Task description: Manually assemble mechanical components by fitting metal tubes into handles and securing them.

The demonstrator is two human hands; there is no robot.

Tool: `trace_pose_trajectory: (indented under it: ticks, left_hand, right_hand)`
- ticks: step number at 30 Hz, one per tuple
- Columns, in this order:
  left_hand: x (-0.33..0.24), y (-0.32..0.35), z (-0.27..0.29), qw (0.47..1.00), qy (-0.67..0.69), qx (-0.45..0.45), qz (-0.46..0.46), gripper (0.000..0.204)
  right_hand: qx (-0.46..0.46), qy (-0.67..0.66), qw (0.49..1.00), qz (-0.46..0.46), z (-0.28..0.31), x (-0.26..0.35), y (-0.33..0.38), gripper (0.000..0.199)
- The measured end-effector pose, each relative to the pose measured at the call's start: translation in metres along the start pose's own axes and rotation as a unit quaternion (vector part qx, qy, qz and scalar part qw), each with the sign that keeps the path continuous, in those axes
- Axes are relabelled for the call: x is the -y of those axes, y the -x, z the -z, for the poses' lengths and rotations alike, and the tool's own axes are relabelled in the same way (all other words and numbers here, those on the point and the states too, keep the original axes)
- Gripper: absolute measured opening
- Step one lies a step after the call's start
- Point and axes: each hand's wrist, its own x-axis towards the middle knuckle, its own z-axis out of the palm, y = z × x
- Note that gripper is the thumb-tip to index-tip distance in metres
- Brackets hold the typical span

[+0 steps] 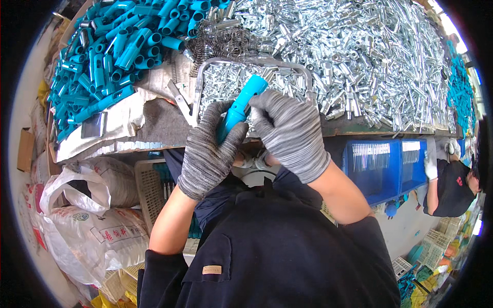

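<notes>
Teal and smooth, the stepped tube (241,105) slanted upward out of the left hand (208,151), gripped low between its thumb and fingers. Close by its upper part, the right hand (290,128) had its fingers curled in; whether they pinched something small, I could not tell. It looked like a fitting or checking step, the next move calling for a steady left grip and fine right fingertip work. Streaked grey knit gloves (303,146) covered both hands. Beyond them, a metal-rimmed tray (308,84) held slim, silvery pieces (223,87).
</notes>
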Motion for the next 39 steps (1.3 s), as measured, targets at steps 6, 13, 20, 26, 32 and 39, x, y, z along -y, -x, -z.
trace_pose_trajectory:
  ticks: [6,13,20,26,32,39]
  left_hand:
    - [-0.018,0.003,-0.004,0.939,0.282,0.107,0.167,0.041]
    - [-0.021,-0.006,-0.039,0.943,0.29,0.105,0.122,0.032]
    - [0.012,-0.065,-0.014,0.977,-0.2,0.074,-0.02,0.034]
    - [0.032,-0.081,-0.026,0.913,-0.383,0.086,-0.107,0.023]
    - [0.033,-0.079,-0.02,0.937,-0.326,-0.016,-0.125,0.014]
    - [0.016,-0.067,-0.021,0.997,0.018,0.015,-0.078,0.014]
  right_hand:
    - [-0.074,-0.248,0.953,-0.157,-0.002,-0.03,0.01,0.034]
    - [-0.031,-0.549,0.789,-0.275,-0.001,-0.028,0.031,0.051]
    - [-0.315,-0.621,0.658,-0.285,0.022,-0.072,0.042,0.055]
    - [-0.162,-0.7,0.604,-0.345,0.013,-0.036,0.034,0.054]
    - [-0.046,-0.683,0.63,-0.367,0.001,-0.04,0.042,0.047]
    - [-0.049,-0.644,0.645,-0.408,-0.009,-0.035,0.036,0.038]
